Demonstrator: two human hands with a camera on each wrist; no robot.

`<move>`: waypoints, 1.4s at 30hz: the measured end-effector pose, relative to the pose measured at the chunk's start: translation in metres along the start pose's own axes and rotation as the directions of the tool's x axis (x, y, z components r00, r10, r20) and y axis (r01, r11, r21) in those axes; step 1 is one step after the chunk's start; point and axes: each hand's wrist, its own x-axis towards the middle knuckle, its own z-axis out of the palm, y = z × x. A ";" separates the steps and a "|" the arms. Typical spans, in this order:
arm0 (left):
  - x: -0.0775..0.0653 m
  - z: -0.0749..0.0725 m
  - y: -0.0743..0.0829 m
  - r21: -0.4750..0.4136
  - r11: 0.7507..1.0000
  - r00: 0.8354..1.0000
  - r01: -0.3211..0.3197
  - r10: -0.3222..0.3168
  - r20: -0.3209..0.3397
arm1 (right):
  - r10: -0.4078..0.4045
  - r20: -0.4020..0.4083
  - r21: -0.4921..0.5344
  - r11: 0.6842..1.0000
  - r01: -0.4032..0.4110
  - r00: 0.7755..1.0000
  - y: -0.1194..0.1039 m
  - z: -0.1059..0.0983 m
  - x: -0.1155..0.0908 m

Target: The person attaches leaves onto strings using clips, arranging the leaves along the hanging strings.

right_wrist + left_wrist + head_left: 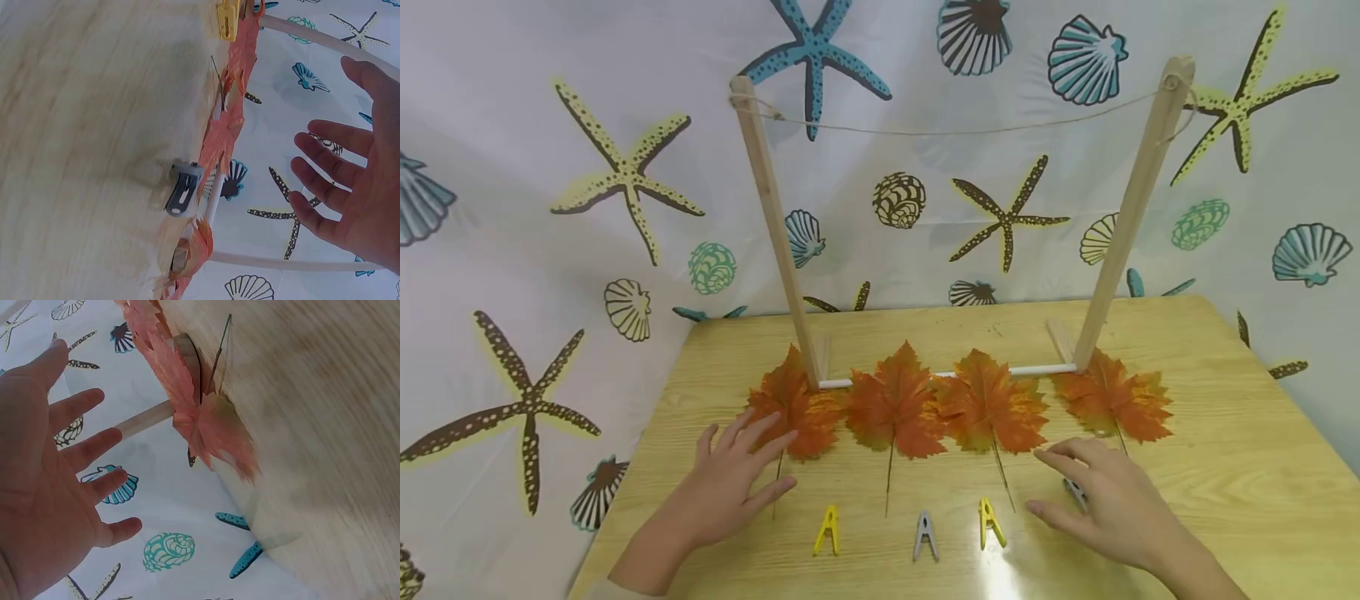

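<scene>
In the head view my left hand (726, 483) hovers with spread fingers by the leftmost orange maple leaf (797, 408), over its stem. My right hand (1105, 500) is above a grey clothespin (1076, 493), partly covering it, just below the rightmost leaf (1112, 398). Two more leaves, one left of centre (895, 408) and one right of centre (992, 404), lie between them, stems toward me. A yellow clothespin (827, 531), a grey clothespin (925, 536) and another yellow clothespin (990, 523) lie in a row near the front. Both wrist views show the hands holding nothing.
Behind the leaves stands a wooden frame, with a left post (775, 225) and a right post (1131, 217). A thin string (940, 133) sags between their tops, and a white rod (1037, 369) joins them low down. A sea-print cloth (497, 250) hangs behind the wooden table (1240, 417).
</scene>
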 end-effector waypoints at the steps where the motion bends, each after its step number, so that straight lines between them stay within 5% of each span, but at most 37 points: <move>1: 0.000 0.001 -0.002 -0.001 1.000 1.000 0.003 -0.003 -0.001 | -0.004 -0.001 0.001 1.000 0.004 1.000 -0.001 0.001 0.000; 10: -0.004 0.005 -0.017 0.047 0.998 0.999 0.030 -0.029 -0.027 | -0.066 0.017 0.071 0.995 0.065 0.998 -0.021 0.019 0.010; 19: -0.007 0.024 -0.034 0.003 1.000 1.000 0.021 -0.021 0.005 | -0.092 0.061 0.178 0.981 0.079 0.994 -0.042 0.034 0.013; 31: -0.002 0.030 -0.034 -0.022 1.000 1.000 0.007 -0.007 0.005 | -0.147 0.103 0.329 0.938 0.106 0.984 -0.072 0.053 0.027; 42: -0.001 0.030 -0.027 -0.068 0.996 0.998 0.056 -0.053 0.040 | -0.130 0.294 0.423 0.906 -0.007 0.947 -0.104 0.065 0.038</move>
